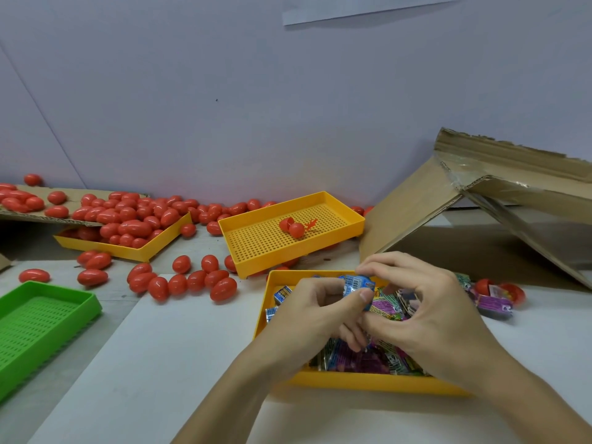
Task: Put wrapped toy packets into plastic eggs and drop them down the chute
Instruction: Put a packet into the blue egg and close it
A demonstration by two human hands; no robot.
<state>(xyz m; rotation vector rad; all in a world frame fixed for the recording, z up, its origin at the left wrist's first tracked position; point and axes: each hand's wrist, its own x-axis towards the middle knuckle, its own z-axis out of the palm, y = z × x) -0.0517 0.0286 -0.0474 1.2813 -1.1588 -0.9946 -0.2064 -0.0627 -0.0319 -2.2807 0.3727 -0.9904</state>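
Left hand: my left hand (pixel 315 310) is curled, thumb and fingers pinching a blue packet (pixel 358 288) from its left side.
Right hand: my right hand (pixel 426 312) is curled too, fingertips meeting the same blue packet from above and from the right; both hands hold it together.
Blue packet: held just above the far end of the near tray (pixel 352 379), not resting on anything I can see.
Near tray: yellow, directly under my hands, filled with a pile of packets (pixel 362 357) in purple, blue and green wrappers; my wrists cover much of it.
Open egg: a red egg (pixel 499 290) lies opened on the table (pixel 179 347) just right of the near tray, with a purple packet (pixel 495 304) between its halves. Whether the packet sits inside a half, I cannot tell.
Far tray: yellow perforated tray (pixel 253 248), tilted, propped on eggs; on it lie an opened egg (pixel 293 227) and a small red toy piece (pixel 310 224).
Egg supply: red eggs (pixel 128 219) heaped on a left yellow tray (pixel 128 253) and on cardboard (pixel 64 192), more loose eggs (pixel 192 282) scattered on the table.
Green tray: green tray (pixel 38 318) at far left, near edge of table.
Chute: slanted cardboard chute (pixel 416 203) at right, beyond my right hand.
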